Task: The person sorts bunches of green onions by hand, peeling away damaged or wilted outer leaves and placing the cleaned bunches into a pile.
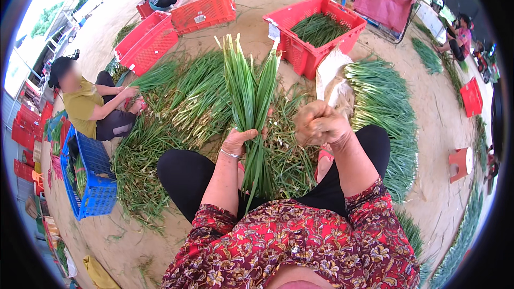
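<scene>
Upright in front of me stands a bunch of garlic chives [247,83], pale cut ends up and green leaves hanging down. My left hand [239,142], with a bangle at the wrist, is closed round its middle. To the right of the bunch and apart from it, my right hand [322,123] is slightly blurred, its fingers curled in; whatever they may hold is hidden. Beyond the left hand lies a heap of loose chives [201,96]. Past my right hand, chives [383,123] lie in a neat thick row beside a whitish sack [333,77].
Leaf scraps [142,168] cover the ground around my knees. A red crate [304,56] holding chives stands ahead. At left are a blue crate [99,182] and a seated person [83,99] handling chives. Red crates [201,10] stand further off; a red stool [460,164] is at right.
</scene>
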Demonstrator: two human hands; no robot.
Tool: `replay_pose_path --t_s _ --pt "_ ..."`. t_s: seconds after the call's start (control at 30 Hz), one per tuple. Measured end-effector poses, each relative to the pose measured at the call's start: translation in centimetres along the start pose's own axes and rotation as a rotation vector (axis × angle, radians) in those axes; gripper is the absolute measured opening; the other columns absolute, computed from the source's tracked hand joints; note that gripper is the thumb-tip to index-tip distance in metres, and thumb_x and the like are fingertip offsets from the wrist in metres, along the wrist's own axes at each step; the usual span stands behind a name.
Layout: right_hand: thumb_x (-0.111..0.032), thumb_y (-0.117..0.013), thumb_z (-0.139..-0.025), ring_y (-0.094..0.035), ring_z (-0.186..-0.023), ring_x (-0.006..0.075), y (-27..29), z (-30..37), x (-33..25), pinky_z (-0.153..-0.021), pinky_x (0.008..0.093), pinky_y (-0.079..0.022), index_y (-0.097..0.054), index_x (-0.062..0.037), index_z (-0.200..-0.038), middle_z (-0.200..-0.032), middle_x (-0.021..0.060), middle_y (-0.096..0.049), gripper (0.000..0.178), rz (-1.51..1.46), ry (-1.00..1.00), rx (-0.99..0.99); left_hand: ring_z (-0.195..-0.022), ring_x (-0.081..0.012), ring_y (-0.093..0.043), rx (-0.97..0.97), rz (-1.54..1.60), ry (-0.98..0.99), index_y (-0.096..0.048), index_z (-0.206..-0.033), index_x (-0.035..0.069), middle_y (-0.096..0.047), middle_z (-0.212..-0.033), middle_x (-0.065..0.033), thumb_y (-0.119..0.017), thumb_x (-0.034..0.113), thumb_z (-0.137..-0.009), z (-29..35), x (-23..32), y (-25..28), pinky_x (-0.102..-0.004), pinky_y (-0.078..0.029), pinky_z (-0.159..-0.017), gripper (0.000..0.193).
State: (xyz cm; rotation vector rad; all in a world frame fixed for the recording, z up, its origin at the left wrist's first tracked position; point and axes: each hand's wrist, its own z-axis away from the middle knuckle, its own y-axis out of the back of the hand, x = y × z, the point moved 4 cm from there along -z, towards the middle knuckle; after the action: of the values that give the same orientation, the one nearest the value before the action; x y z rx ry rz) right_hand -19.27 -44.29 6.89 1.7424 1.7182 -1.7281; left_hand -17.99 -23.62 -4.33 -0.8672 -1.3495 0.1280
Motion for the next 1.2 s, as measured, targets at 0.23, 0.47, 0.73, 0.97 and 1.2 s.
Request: replay_pose_path --t_s 0.23,0.47,0.73,0.97,1.2 --pt "-0.028 -0.068 -0.082 -0.057 -0.062 0.0176 8.3 1.1 4.0 -0.058 0.0355 -0.045 -0.064 -0.0044 -0.094 -0.076 0.0080 -0.064 0.026 0.318 -0.305 0.582 -0.076 -0.0157 -0.059 0.170 -0.168 -0.042 -0.058 -0.124 0.000 -0.062 -0.124 -0.0111 -0.072 0.013 -0.080 0.2 0.3 1.2 -0.0298 -0.049 -0.069 0.049" --pt "-0.015 -0.067 -0.083 -0.067 -0.086 0.0138 12.1 -1.7 0.5 -0.070 0.0302 -0.053 -0.065 -0.0024 -0.102 -0.085 0.0093 -0.067 0.023 1.185 -0.266 0.918 -0.074 -0.0173 -0.058 0.097 -0.205 -0.056 -0.059 -0.123 -0.001 -0.060 -0.128 -0.0127 -0.071 0.009 -0.077 0.1 0.6 0.4 -0.0308 -0.048 -0.069 0.049" --pt "-0.017 -0.073 -0.084 -0.062 -0.076 0.0103 14.4 -1.8 -6.7 -0.064 0.0274 -0.051 -0.049 -0.0064 -0.128 -0.098 0.0037 -0.065 0.051 0.796 0.045 0.953 -0.070 -0.0155 -0.055 -0.073 -0.134 0.060 -0.055 -0.128 0.000 -0.061 -0.126 -0.0144 -0.068 0.011 -0.076 0.3 -0.5 -0.2 -0.0309 -0.046 -0.065 0.055" --pt "-0.005 -0.068 -0.086 -0.061 -0.076 0.0078 15.0 -0.6 -7.8 -0.070 0.0253 -0.050 -0.067 -0.0041 -0.093 -0.082 0.0001 -0.067 0.007 1.083 0.053 0.735 -0.067 -0.0161 -0.056 -0.109 -0.141 0.067 -0.054 -0.128 -0.002 -0.060 -0.125 -0.0193 -0.069 0.010 -0.077 0.4 -0.7 0.7 -0.0320 -0.047 -0.063 0.054" --pt "-0.006 -0.068 -0.086 -0.060 -0.073 0.0081 13.3 -0.4 -8.7 -0.067 0.0240 -0.049 -0.067 -0.0011 -0.089 -0.080 0.0011 -0.067 0.006 1.259 0.277 0.808 -0.065 -0.0169 -0.054 -0.052 -0.165 0.079 -0.054 -0.126 -0.006 -0.062 -0.122 -0.0186 -0.068 0.012 -0.077 0.8 -0.6 0.5 -0.0320 -0.044 -0.062 0.055"
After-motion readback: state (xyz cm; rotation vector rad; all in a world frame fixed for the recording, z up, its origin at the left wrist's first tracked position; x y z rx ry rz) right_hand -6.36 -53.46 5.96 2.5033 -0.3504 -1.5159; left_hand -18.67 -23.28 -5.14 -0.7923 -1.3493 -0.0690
